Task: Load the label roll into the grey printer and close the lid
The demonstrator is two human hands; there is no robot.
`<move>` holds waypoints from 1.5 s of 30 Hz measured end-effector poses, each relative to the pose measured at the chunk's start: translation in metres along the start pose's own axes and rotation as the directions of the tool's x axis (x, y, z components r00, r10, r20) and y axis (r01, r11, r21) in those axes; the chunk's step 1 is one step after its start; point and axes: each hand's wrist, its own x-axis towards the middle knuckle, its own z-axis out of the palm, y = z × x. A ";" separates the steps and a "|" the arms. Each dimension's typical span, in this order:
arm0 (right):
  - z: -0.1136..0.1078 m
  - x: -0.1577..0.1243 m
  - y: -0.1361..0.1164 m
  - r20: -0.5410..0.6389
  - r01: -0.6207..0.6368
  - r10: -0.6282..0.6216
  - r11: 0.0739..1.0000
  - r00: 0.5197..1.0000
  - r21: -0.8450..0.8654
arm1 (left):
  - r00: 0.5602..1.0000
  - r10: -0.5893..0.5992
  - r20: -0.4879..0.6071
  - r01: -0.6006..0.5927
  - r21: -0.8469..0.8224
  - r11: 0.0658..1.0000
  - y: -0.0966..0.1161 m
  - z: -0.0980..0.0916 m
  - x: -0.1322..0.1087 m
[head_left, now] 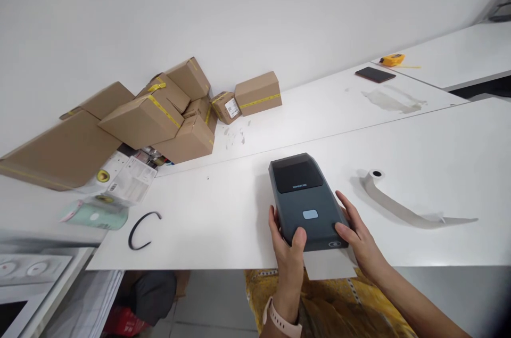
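A dark grey label printer (331, 221) with a black window on top and a pale button sits at the front of the white table. My left hand (288, 255) grips its left side, thumb on the top face near the front corner. On the opposite side my right hand (362, 246) holds it, thumb on the top edge and fingers along the side. A blank white strip of paper (329, 266) sticks out below the printer's front, over the table edge. To the right lies a partly unrolled white paper roll (376, 175).
Brown cardboard boxes (143, 120) are piled at the back left, beside a mint-green packet (99, 215). A black headband (136, 226) lies at front left. Farther back right are a dark phone-like slab (375, 74) and a yellow tape measure (392, 59).
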 end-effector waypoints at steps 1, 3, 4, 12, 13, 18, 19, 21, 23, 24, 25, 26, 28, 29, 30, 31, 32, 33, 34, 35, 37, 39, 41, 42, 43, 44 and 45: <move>0.000 0.000 0.001 -0.005 0.012 -0.012 1.000 1.000 -0.006 | 1.000 0.008 -0.003 -0.008 0.002 1.000 0.000 0.001 0.001; 0.002 0.000 0.002 -0.012 0.038 -0.038 0.999 0.999 -0.021 | 1.000 0.016 -0.006 -0.016 0.009 1.000 0.002 0.001 0.003; 0.003 0.000 0.002 -0.017 0.065 -0.066 0.997 0.998 -0.034 | 1.000 0.017 -0.002 -0.017 0.012 1.000 0.004 0.001 0.003; 0.004 -0.011 -0.028 0.103 0.630 -0.667 0.626 0.738 -0.460 | 0.997 -0.012 -0.078 0.015 0.039 0.999 -0.004 -0.027 -0.020; 0.002 -0.014 -0.031 0.144 0.657 -0.683 0.588 0.716 -0.472 | 0.990 -0.016 -0.137 0.026 0.067 0.997 -0.011 -0.031 -0.028; -0.009 -0.022 -0.023 0.248 0.670 -0.643 0.575 0.725 -0.468 | 0.938 -0.335 0.087 0.328 0.087 0.941 -0.029 -0.024 -0.059; -0.009 -0.023 -0.021 0.250 0.669 -0.640 0.576 0.727 -0.469 | 0.909 -0.393 0.141 0.387 0.070 0.919 -0.026 -0.017 -0.061; -0.010 -0.024 -0.016 0.248 0.670 -0.643 0.574 0.725 -0.472 | 0.876 -0.454 0.164 0.456 0.025 0.889 -0.019 -0.004 -0.061; -0.010 -0.025 -0.014 0.247 0.671 -0.646 0.569 0.723 -0.476 | 0.874 -0.462 0.151 0.469 -0.010 0.883 -0.011 0.007 -0.059; -0.010 -0.025 -0.014 0.246 0.669 -0.645 0.569 0.724 -0.478 | 0.877 -0.457 0.151 0.464 -0.020 0.885 -0.009 0.010 -0.058; -0.010 -0.025 -0.013 0.245 0.667 -0.644 0.570 0.725 -0.480 | 0.879 -0.449 0.158 0.458 -0.024 0.889 -0.008 0.012 -0.058; -0.010 -0.025 -0.013 0.241 0.664 -0.642 0.572 0.728 -0.482 | 0.881 -0.442 0.170 0.452 -0.022 0.892 -0.008 0.013 -0.058; -0.009 -0.025 -0.013 0.228 0.655 -0.640 0.579 0.734 -0.485 | 0.884 -0.423 0.199 0.434 -0.015 0.901 -0.010 0.013 -0.060; -0.008 -0.025 -0.013 0.217 0.653 -0.644 0.581 0.734 -0.485 | 0.887 -0.412 0.211 0.423 -0.011 0.906 -0.012 0.012 -0.061; -0.007 -0.025 -0.013 0.205 0.653 -0.649 0.584 0.733 -0.483 | 0.890 -0.401 0.219 0.413 -0.010 0.911 -0.014 0.012 -0.062; -0.006 -0.025 -0.013 0.194 0.652 -0.654 0.586 0.731 -0.482 | 0.893 -0.392 0.222 0.405 -0.011 0.914 -0.016 0.011 -0.063; -0.005 -0.025 -0.013 0.185 0.652 -0.659 0.587 0.729 -0.481 | 0.896 -0.386 0.221 0.398 -0.013 0.917 -0.017 0.011 -0.064; -0.004 -0.025 -0.014 0.178 0.653 -0.663 0.586 0.727 -0.480 | 0.898 -0.382 0.220 0.394 -0.013 0.919 -0.017 0.010 -0.064; -0.003 -0.025 -0.014 0.174 0.654 -0.667 0.585 0.724 -0.481 | 0.898 -0.381 0.219 0.393 -0.010 0.920 -0.018 0.010 -0.064; -0.003 -0.025 -0.015 0.172 0.655 -0.670 0.582 0.722 -0.482 | 0.898 -0.382 0.219 0.392 -0.005 0.920 -0.017 0.010 -0.064; -0.003 -0.025 -0.016 0.173 0.663 -0.682 0.568 0.711 -0.487 | 0.894 -0.389 0.224 0.397 0.008 0.918 -0.017 0.009 -0.064; -0.003 -0.024 -0.017 0.174 0.671 -0.692 0.555 0.700 -0.491 | 0.888 -0.398 0.232 0.406 0.015 0.914 -0.017 0.010 -0.063; -0.003 -0.024 -0.017 0.176 0.681 -0.703 0.545 0.689 -0.490 | 0.883 -0.403 0.241 0.413 0.011 0.911 -0.017 0.011 -0.062; -0.003 -0.024 -0.016 0.176 0.685 -0.708 0.541 0.684 -0.488 | 0.881 -0.405 0.245 0.416 0.007 0.909 -0.018 0.011 -0.062; -0.003 -0.025 -0.016 0.178 0.690 -0.712 0.537 0.679 -0.485 | 0.881 -0.405 0.244 0.418 0.002 0.909 -0.018 0.011 -0.062; -0.003 -0.025 -0.016 0.180 0.696 -0.717 0.532 0.673 -0.482 | 0.882 -0.402 0.244 0.415 0.001 0.910 -0.018 0.011 -0.063; -0.002 -0.025 -0.016 0.183 0.700 -0.721 0.528 0.669 -0.481 | 0.881 -0.397 0.258 0.407 0.014 0.913 -0.017 0.009 -0.064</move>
